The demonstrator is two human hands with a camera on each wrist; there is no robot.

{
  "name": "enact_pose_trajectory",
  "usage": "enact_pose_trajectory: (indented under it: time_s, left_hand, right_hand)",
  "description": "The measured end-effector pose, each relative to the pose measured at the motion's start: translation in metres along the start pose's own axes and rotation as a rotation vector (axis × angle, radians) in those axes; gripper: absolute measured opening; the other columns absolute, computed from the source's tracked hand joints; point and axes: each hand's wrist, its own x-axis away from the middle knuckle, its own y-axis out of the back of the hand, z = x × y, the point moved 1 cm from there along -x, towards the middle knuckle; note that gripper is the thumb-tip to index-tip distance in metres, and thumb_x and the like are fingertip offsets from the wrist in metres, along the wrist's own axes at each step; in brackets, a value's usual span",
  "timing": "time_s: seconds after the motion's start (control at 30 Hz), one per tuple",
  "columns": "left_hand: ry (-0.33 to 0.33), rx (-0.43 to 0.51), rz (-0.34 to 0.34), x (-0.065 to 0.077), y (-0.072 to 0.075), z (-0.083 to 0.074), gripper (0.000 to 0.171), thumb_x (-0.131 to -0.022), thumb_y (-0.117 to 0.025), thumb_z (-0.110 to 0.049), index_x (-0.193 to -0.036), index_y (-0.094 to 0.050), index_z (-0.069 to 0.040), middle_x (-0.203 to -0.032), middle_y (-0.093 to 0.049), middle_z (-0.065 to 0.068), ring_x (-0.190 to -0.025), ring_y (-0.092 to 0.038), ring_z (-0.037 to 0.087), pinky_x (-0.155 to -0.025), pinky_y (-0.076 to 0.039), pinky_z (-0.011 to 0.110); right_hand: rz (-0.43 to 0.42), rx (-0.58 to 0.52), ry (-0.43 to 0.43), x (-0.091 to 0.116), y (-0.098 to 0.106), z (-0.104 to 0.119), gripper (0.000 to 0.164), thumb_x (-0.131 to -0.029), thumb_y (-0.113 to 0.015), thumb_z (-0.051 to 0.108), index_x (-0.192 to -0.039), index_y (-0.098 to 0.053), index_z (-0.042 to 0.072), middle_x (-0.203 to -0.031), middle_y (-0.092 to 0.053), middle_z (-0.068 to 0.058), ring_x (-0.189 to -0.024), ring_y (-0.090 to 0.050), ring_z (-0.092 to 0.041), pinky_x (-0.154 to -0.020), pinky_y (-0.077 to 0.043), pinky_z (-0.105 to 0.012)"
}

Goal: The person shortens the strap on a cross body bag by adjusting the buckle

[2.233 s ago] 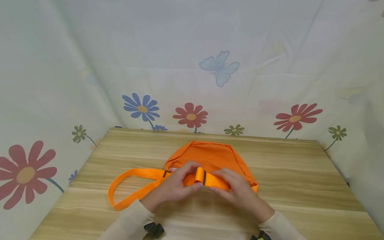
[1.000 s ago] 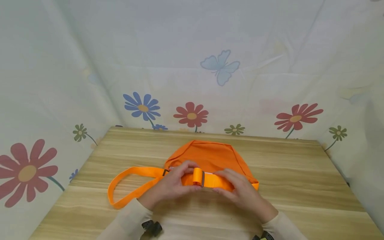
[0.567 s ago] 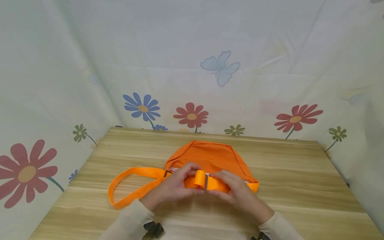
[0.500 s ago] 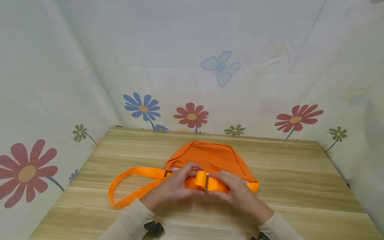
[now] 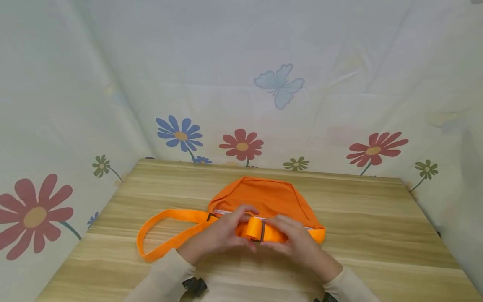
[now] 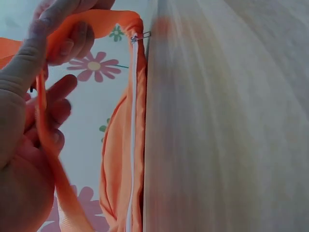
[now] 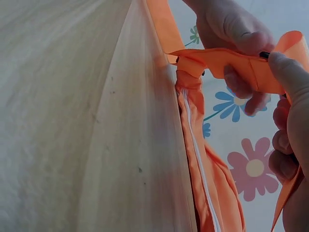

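Observation:
An orange bag (image 5: 264,195) lies on the wooden table, its white zip facing the person. In front of it, both hands hold a bright orange strap (image 5: 276,234) raised off the table. My left hand (image 5: 222,235) is curled around the strap's left part, beside a short folded loop (image 5: 254,227) of webbing. A dark slider buckle (image 5: 263,231) sits just right of that loop, between the hands. My right hand (image 5: 298,241) pinches the strap right of the buckle, thumb below and fingers above in the head view. The right wrist view shows the right thumb (image 7: 288,70) against the strap near the buckle.
A larger strap loop (image 5: 141,239) lies on the table at the left, joined to the bag by another dark buckle (image 5: 211,217). The table (image 5: 362,214) meets a flower-printed curtain (image 5: 320,105) at its back and sides. A metal zip pull (image 6: 140,37) shows in the left wrist view.
The folded loop and its buckle have shifted slightly right and toward the person. The left fingers have moved a little right with them, and the left thumb stands farther from the loop.

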Motion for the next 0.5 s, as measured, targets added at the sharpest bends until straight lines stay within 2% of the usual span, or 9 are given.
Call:
enact_pose_trajectory:
  time_s: [0.2, 0.4, 0.5]
  left_hand:
    - [-0.011, -0.121, -0.001, 0.0016, 0.0020, 0.0005, 0.054, -0.094, -0.085, -0.035, -0.141, -0.061, -0.022, -0.131, -0.070, -0.010, -0.117, -0.066, 0.009, -0.112, -0.056, 0.040]
    - [-0.005, -0.099, 0.033, 0.0017, -0.0003, 0.0026, 0.053, -0.094, -0.085, -0.038, -0.140, -0.063, -0.026, -0.128, -0.070, -0.015, -0.115, -0.065, 0.005, -0.113, -0.056, 0.036]
    - [0.007, -0.123, 0.027, 0.0022, 0.0007, 0.0019, 0.052, -0.093, -0.083, -0.045, -0.139, -0.065, -0.028, -0.126, -0.071, -0.017, -0.112, -0.065, 0.004, -0.110, -0.057, 0.035]
  right_hand:
    - [-0.031, -0.021, 0.000, 0.0000, 0.0014, 0.0000, 0.046, -0.091, -0.089, 0.023, -0.132, -0.073, 0.009, -0.103, -0.070, 0.002, -0.085, -0.060, -0.006, -0.074, -0.053, -0.016]
    - [-0.025, -0.008, 0.041, 0.0000, -0.0003, -0.0009, 0.050, -0.090, -0.090, 0.025, -0.134, -0.072, 0.008, -0.105, -0.072, 0.001, -0.087, -0.062, -0.008, -0.076, -0.054, -0.016]
    - [-0.027, -0.010, 0.035, 0.0001, -0.0006, -0.0011, 0.048, -0.091, -0.089, 0.025, -0.132, -0.072, 0.008, -0.105, -0.073, 0.000, -0.087, -0.062, -0.008, -0.075, -0.054, -0.016]
